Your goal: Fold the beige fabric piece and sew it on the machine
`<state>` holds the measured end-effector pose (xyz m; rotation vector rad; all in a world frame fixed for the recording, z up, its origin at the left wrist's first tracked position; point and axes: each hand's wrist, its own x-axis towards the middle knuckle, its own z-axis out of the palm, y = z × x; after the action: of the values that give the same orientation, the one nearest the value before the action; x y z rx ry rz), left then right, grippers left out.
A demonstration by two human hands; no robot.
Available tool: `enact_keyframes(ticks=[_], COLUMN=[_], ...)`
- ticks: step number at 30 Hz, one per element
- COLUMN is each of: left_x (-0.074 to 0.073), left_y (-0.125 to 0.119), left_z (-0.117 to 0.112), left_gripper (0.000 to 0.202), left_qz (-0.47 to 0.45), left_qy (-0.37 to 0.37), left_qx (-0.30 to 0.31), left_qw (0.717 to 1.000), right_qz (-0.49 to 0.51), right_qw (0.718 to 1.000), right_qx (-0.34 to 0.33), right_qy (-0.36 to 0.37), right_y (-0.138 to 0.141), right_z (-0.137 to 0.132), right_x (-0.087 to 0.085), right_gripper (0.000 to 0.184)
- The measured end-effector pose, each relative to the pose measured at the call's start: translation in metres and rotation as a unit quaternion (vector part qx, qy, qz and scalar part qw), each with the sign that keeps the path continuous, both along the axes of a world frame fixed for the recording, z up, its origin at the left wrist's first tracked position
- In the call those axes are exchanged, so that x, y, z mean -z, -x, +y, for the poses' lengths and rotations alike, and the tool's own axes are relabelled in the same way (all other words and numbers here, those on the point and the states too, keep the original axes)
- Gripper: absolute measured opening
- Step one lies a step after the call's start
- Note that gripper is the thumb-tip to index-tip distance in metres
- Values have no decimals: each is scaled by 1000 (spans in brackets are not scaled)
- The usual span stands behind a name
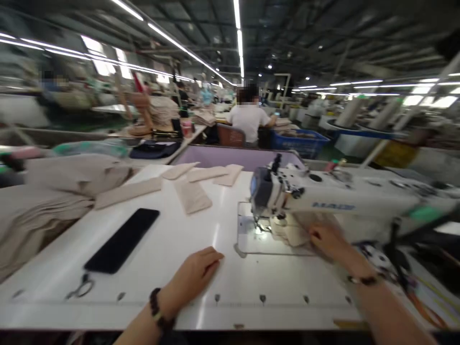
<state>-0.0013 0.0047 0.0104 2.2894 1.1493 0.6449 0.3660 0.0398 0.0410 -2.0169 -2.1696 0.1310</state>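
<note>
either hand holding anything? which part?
The right hand grips a small beige fabric piece at its right edge, beside the sewing machine needle. The left hand rests flat on the table, holding nothing.

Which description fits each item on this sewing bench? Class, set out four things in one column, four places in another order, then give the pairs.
Things
1. phone
2. left hand
3. right hand
4. scissors

Places
A. on beige fabric under the sewing machine
B. at the near left edge of the table
C. flat on bare tabletop, holding nothing
D. lying dark and slanted, left of centre

Pairs: 1-D, 2-C, 3-A, 4-B
</note>
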Motion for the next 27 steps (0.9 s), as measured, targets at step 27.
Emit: enact_keyframes(ticks=[27], left_x=[13], left_y=[5], left_z=[11], left_gripper=[27], left_qz=[21], left_qy=[-97], left_qx=[49], left_qw=[994], right_qz=[167], right_qw=[975], right_qx=[92], right_qy=[-116], right_y=[-8], right_z=[19], right_x=[4], right_gripper=[19])
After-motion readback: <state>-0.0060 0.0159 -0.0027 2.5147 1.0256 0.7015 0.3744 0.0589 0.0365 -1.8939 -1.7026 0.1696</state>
